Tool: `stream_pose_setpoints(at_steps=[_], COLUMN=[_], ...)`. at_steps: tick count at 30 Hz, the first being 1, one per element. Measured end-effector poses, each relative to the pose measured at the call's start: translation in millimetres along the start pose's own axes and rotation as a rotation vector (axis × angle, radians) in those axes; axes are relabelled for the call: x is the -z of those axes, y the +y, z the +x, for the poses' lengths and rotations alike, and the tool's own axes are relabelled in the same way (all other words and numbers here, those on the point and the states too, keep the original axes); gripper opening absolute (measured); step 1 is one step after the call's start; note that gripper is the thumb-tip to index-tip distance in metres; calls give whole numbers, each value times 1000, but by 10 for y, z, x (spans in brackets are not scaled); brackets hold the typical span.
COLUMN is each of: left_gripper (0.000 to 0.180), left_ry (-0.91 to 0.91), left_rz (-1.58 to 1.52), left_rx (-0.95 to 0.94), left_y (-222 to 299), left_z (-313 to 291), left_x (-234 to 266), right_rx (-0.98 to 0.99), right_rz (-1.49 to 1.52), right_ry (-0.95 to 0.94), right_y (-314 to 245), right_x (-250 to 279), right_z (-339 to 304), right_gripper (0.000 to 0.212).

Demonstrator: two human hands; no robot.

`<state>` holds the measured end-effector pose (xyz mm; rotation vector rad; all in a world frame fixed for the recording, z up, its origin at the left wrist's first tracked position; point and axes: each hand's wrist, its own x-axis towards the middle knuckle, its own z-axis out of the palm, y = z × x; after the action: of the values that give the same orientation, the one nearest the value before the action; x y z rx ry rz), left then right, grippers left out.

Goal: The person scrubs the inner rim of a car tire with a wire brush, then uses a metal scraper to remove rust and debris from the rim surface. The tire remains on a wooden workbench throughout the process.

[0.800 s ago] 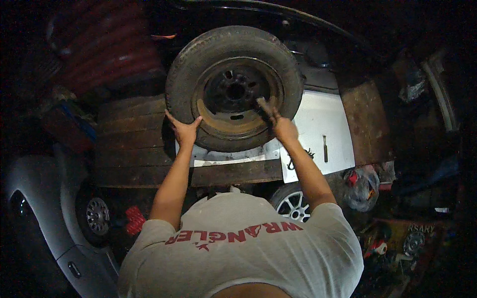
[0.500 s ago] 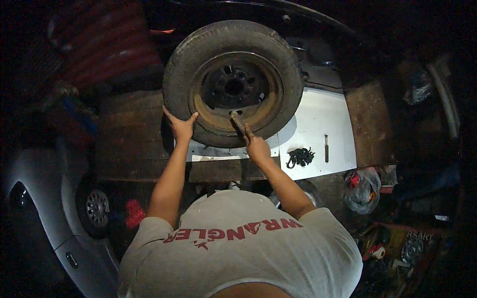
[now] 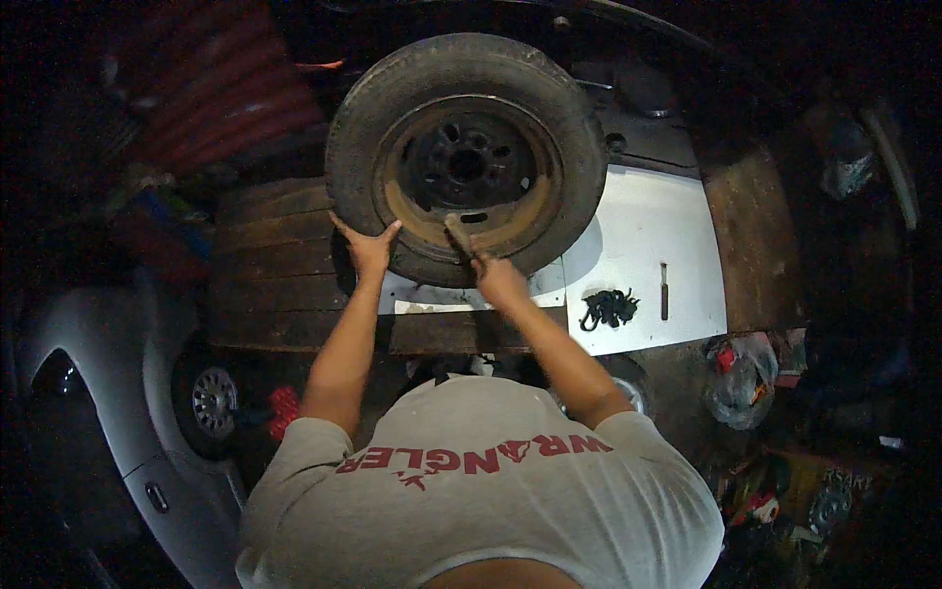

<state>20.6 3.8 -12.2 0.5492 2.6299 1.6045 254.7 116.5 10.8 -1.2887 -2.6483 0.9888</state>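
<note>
Large, round, dark, dusty wheel [image 3: 465,165]: lay straight ahead of the person, over the brown wooden-plank desk [image 3: 270,280], its face turned to the camera; whether it was flat or tilted could not be told.
Dark rubber tyre [image 3: 350,147]: ringed a brown-stained metal rim [image 3: 417,221].
Bare left hand [image 3: 369,251]: was at the tyre's lower left; its grip was wide, thumb over the sidewall, fingers at the outer edge, no tool in it.
Bare right hand [image 3: 502,283]: was at the tyre's lower edge, right of centre; its grip was narrow, wrapped round a short brownish hand tool [image 3: 458,236] too blurred to name in kind.
Tool's long axis: ran from the right hand away from the person and slanted leftward, across the sidewall onto the rim.
Tool's far end: lay between the two hands, just left of the rim's dark oblong slot [image 3: 475,217]; touching or just above the metal, it was impossible to tell.
Nearer hand to the slot: the right, with the slot ahead of it and slightly left.
Flat white board [image 3: 648,231]: carried, right of the wheel, a black tangled bundle [image 3: 609,308] and a slim dark-handled tool [image 3: 664,293] pointing away from the person, both apart from the tyre.
</note>
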Motion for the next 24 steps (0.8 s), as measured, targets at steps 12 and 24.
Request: stream_pose_setpoints(at_steps=[12,24], left_gripper=[138,135], left_ry=[8,-48], left_rz=[36,99], left_rx=[36,-171], left_y=[-127,-131], left_z=[-15,202], left_x=[-73,41], right_rx=[58,3], right_rz=[104,93], right_ry=[45,111], right_y=[95,413], right_x=[-336,-233], right_z=[-62,56], right_gripper=[35,39])
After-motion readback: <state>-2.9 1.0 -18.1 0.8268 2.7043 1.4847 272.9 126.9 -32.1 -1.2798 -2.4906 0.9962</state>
